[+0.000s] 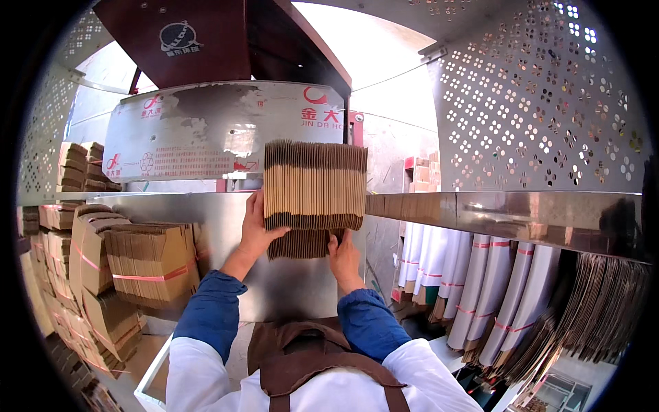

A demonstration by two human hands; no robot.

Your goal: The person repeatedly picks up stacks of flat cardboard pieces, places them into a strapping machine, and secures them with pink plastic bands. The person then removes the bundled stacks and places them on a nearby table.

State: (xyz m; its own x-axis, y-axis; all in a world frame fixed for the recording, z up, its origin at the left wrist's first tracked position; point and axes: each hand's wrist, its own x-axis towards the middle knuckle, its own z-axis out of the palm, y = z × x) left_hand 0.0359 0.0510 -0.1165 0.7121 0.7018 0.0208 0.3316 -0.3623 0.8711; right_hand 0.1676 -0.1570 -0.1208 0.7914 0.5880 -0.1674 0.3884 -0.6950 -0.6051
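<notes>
A thick stack of flat folded brown cardboard pieces (316, 189) stands on edge over the metal table (274, 292), directly in front of me. Its many thin edges show as narrow stripes, and a darker lower row juts out towards me. My left hand (257, 230) grips the stack's near left corner, with the thumb along the near edge and the fingers partly hidden at its side. At the near right corner, my right hand (344, 255) holds it with the thumb and a finger pressed against the cardboard. Blue sleeve covers wrap both forearms.
Behind the table rise a scuffed metal panel (199, 113) and a dark red machine housing (182, 48). Strapped cardboard bundles (154, 264) are piled on the left. At right, a metal ledge (501, 209) runs below a perforated sheet (528, 110), beside white-wrapped bundles (487, 288).
</notes>
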